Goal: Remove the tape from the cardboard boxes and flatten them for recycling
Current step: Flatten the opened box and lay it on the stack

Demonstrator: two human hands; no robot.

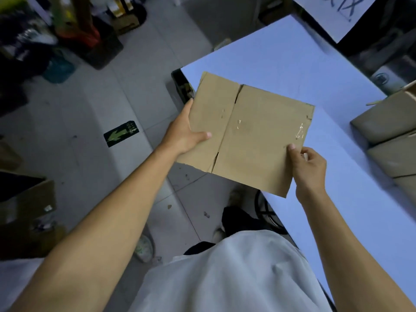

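Box: a flat brown cardboard box (247, 136) was held up in the middle of the view, partly over the near corner of the pale blue table (292, 64).
Left hand: the left hand (186, 134) gripped the box's 9 o'clock edge, thumb on top.
Right hand: the right hand (308, 163) pinched the box's 4 o'clock corner.
Tape: bits of clear tape (300, 131) stuck near the 3 o'clock edge.
Other boxes: more boxes (387, 129) sat on the table at 3 o'clock.
Floor: a green arrow sign (121, 134) lay at 9 o'clock.
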